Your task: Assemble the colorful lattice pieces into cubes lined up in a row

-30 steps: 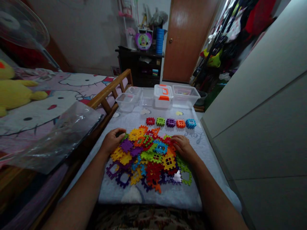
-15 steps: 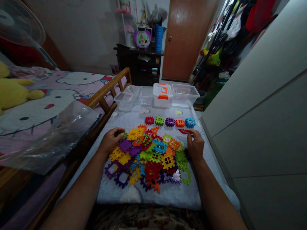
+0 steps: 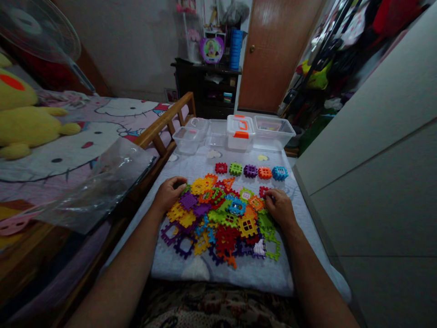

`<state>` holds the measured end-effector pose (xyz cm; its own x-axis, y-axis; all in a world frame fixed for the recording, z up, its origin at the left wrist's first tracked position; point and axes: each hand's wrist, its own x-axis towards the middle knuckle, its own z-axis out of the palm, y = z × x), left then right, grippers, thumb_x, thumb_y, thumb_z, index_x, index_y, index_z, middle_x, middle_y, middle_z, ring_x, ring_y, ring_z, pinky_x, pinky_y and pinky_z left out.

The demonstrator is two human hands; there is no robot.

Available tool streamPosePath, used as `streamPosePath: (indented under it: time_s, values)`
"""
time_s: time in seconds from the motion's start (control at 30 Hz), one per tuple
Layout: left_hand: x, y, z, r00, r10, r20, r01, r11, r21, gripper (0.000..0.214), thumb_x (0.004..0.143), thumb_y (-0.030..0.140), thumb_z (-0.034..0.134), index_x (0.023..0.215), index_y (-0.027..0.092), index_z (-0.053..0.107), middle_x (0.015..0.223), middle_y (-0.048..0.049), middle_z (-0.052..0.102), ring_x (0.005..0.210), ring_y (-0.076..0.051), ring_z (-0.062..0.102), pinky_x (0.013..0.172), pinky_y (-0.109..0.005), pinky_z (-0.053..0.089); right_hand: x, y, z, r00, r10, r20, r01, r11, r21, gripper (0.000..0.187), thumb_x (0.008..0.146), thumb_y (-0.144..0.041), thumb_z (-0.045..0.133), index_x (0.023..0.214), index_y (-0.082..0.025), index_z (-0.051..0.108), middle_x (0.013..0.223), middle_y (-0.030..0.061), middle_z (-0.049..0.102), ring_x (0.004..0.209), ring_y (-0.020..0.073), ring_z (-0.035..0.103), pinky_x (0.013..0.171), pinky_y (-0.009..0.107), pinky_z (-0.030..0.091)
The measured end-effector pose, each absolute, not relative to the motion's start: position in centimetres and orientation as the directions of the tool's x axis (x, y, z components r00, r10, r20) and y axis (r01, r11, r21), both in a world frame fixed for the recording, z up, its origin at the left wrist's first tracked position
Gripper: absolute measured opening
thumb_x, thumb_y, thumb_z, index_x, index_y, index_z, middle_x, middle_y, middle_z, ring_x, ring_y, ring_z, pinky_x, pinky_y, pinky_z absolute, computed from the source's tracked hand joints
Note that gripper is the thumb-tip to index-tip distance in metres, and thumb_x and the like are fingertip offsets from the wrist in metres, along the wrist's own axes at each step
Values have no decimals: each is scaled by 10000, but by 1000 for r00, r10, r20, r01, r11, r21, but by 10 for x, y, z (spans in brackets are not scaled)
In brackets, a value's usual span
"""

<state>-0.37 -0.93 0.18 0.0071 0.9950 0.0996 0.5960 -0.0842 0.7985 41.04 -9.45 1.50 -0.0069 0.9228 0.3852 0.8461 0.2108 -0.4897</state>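
A heap of notched plastic building pieces [image 3: 227, 239] in many colours lies on the cloth in front of me. At its left edge rests my left hand [image 3: 169, 193], fingers curved with a gap between thumb and index, close to a green piece [image 3: 186, 189]. My right hand [image 3: 282, 207] is at the right edge, thumb and fingertips closed on a small red notched piece [image 3: 263, 191]. Beyond the heap stand assembled blocks in a row: red [image 3: 221, 168], green [image 3: 236, 169], purple [image 3: 250, 171], orange [image 3: 265, 173] and blue [image 3: 280, 173].
Clear plastic boxes [image 3: 187, 141] stand at the far end, beside a lidded box with orange clips [image 3: 240, 134] and an open bin [image 3: 273, 132]. A wooden rail [image 3: 164, 123] borders the left, with a plastic bag [image 3: 102, 191] over it. White cabinet [image 3: 375, 182] fronts rise at right.
The view has turned slightly left, shifting everything rightwards. The red piece in my right hand has tilted from nearly edge-on to showing its face, and the hand is lower. My left hand stays by the heap.
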Motion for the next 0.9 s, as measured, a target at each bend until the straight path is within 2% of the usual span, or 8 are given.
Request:
streamPosePath:
  time_s: [0.1, 0.23, 0.3, 0.4, 0.53, 0.67, 0.77, 0.9]
  values:
    - [-4, -9, 0, 9, 995, 103, 590, -89, 803, 401, 763, 471, 620, 1013, 179, 735, 1046, -78, 743, 981, -262, 671, 978, -399, 491, 409, -95, 20, 6, 916, 401, 833, 217, -509, 177, 871, -232, 498, 823, -229, 668, 876, 88, 697, 877, 258, 626, 866, 419, 491]
    - [-5, -9, -3, 3, 996, 88, 573, -74, 817, 392, 774, 461, 616, 1022, 179, 728, 1029, -72, 743, 952, -251, 672, 942, -381, 506, 399, -98, 38, -24, 892, 452, 799, 289, -528, 170, 888, -264, 527, 880, -216, 690, 995, 113, 703, 989, 277, 622, 951, 465, 463]
    - [-5, -9, -3, -2, 997, 81, 570, -65, 819, 394, 773, 459, 616, 1025, 177, 726, 1030, -73, 743, 955, -250, 670, 942, -379, 504, 389, -104, 54, -87, 897, 434, 776, 334, -535, 154, 890, -288, 558, 906, -229, 699, 1048, 107, 692, 1044, 282, 609, 995, 488, 442]
    - [-4, -10, -1, -12, 996, 88, 566, -66, 821, 398, 764, 456, 618, 1017, 169, 726, 1035, -80, 741, 971, -256, 666, 957, -387, 497, 368, -120, 81, -299, 887, 351, 729, 450, -516, 167, 881, -344, 629, 1002, -265, 712, 1176, 97, 649, 1169, 301, 553, 1058, 531, 394]
    - [-2, -11, 3, -3, 995, 99, 559, -81, 825, 400, 757, 447, 617, 1014, 160, 727, 1038, -84, 738, 982, -262, 663, 973, -393, 487, 338, -147, 103, -604, 764, 229, 620, 630, -469, 416, 799, -394, 763, 1201, -330, 677, 1358, 77, 565, 1327, 338, 428, 1130, 567, 325]
    - [-2, -11, 4, 2, 995, 102, 560, -86, 824, 391, 758, 437, 620, 1011, 158, 726, 1041, -81, 736, 975, -253, 660, 981, -388, 482, 319, -163, 99, -675, 725, 140, 627, 663, -409, 608, 739, -303, 821, 1311, -366, 625, 1380, 80, 551, 1362, 367, 374, 1176, 609, 233]
    - [-1, -11, 2, 10, 994, 107, 553, -95, 828, 371, 762, 428, 614, 998, 163, 720, 1030, -76, 734, 974, -248, 658, 973, -384, 488, 314, -165, 93, -669, 735, 107, 669, 659, -345, 545, 783, -313, 787, 1304, -344, 632, 1360, 86, 559, 1374, 358, 350, 1188, 614, 195]
    - [-2, -9, 0, 16, 993, 117, 557, -106, 824, 350, 762, 416, 616, 992, 172, 718, 1023, -69, 735, 969, -243, 660, 969, -383, 492, 312, -163, 90, -656, 747, 107, 699, 655, -285, 375, 860, -336, 728, 1230, -303, 680, 1333, 78, 570, 1356, 328, 363, 1186, 577, 220]
